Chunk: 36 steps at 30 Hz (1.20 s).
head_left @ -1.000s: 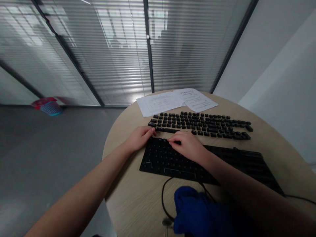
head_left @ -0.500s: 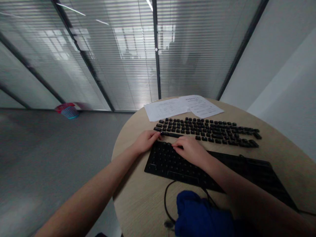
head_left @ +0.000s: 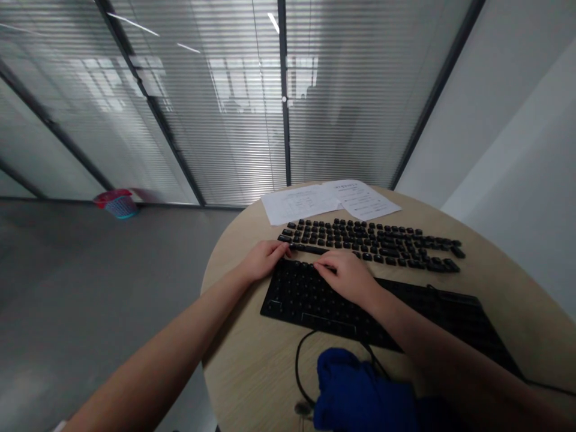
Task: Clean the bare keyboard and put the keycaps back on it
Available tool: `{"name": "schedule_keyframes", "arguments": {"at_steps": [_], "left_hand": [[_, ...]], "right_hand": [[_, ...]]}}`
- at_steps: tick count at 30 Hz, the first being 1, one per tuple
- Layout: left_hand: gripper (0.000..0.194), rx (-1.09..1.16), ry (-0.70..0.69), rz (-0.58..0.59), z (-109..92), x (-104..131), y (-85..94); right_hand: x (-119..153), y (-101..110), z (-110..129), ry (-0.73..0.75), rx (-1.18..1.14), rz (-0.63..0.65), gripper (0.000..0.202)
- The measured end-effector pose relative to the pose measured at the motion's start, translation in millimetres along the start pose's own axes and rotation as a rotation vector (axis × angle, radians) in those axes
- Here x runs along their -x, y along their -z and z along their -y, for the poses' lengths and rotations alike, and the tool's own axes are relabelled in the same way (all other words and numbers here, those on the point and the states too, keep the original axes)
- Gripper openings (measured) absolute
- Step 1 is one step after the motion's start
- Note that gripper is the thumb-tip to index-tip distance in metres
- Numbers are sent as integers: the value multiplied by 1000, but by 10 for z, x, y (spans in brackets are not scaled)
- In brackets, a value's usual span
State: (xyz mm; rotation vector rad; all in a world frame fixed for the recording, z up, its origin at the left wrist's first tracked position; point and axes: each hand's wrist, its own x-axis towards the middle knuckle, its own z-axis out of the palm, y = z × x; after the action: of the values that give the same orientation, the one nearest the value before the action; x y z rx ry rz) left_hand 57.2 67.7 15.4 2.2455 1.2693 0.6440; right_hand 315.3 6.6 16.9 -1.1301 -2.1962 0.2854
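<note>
- L hand (head_left: 264,259): at far L corner of kbd (head_left: 288,295), fingertips curled down btwn it & the long cap (head_left: 311,248). Can't tell if it grips anything.
- R hand (head_left: 345,273): over kbd's far edge, thumb & index tips together at the top row, just R of a few raised caps there. Can't tell if a cap is btwn the tips.
- Kbd: black, flat on table (head_left: 238,360), lying crosswise in front of the person; most of its L part shows bare key posts. R forearm crosses above its R part.
- Loose caps (head_left: 388,252): black, in rows on table just beyond kbd; long cap in the row nearest it.
- Papers (head_left: 294,205): white, printed, beyond the caps, overlapping.
- Cable (head_left: 297,366): loops on table btwn kbd's near edge & cloth.
- Cloth (head_left: 355,390): blue, bunched, near side of table.
- Bin (head_left: 120,206): red/blue, on floor far L, by the blinds (head_left: 238,135).
</note>
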Motion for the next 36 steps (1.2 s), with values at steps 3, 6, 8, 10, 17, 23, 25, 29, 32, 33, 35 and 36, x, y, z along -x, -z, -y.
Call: {"name": "schedule_keyframes", "arguments": {"at_steps": [3,6,8,10,17,23,25,29,32,33,35,36], "left_hand": [[58,10,-17,10,-18,-3,15],[55,24,-47,30,-37,-5,34],[52,36,-66,46,-40,-10,45],[50,45,-81,58,-34,-21,51],[50,42,-132,85,8,-60,43],[48,11,-172,108,25,-60,39],[49,-5,-183,115,16,-60,49],[49,-34,-222,135,-14,-60,75],[49,-35,-245,147,-19,-59,85],[49,-32,-252,149,-15,-58,85],[50,-23,-267,146,-4,-59,83],[50,-19,-273,140,2,-60,80]], "right_hand": [[-8,134,121,158,206,15,21],[-23,347,246,200,314,-4,24],[-43,498,297,185,360,-7,24],[-88,633,286,161,421,20,24],[-552,880,-408,-134,680,206,25],[-983,799,-1044,-345,646,224,26],[-1092,747,-1148,-357,613,243,23],[-1270,658,-1293,-361,518,284,19],[-1353,607,-1392,-352,432,320,25],[-1369,592,-1421,-354,405,331,27],[-1388,566,-1465,-363,357,355,28],[-1391,554,-1478,-369,338,368,27]]}}
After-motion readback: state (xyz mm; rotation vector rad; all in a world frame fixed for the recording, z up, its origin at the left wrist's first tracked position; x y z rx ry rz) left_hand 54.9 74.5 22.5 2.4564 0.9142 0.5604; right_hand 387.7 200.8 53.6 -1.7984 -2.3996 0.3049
